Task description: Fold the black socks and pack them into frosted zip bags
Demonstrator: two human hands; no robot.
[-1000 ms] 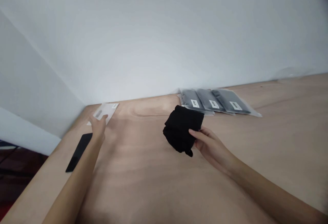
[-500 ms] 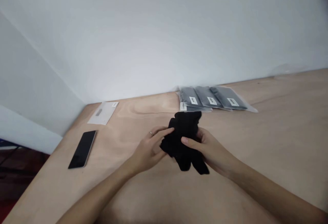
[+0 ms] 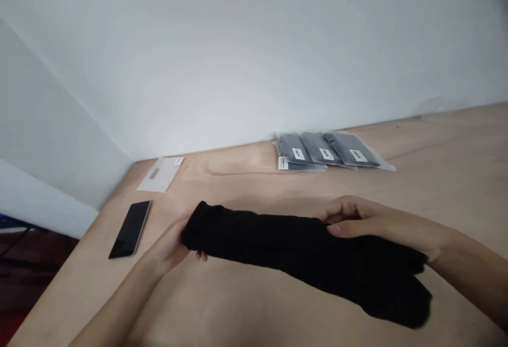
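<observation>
Stretched out from its earlier bunch, a long black knitted sock now spans the lower middle of the frame. The hands are well apart: the left hand clasps its far end, the right hand grips it farther along. Beyond, on the pale plywood desk, lie a black smartphone, a white paper sachet and three grey plastic-bagged packs at upper right.

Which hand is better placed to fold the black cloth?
Probably the right hand: it rests on top of the cloth, near the loose end, while the left hand cups the far end from below.
</observation>
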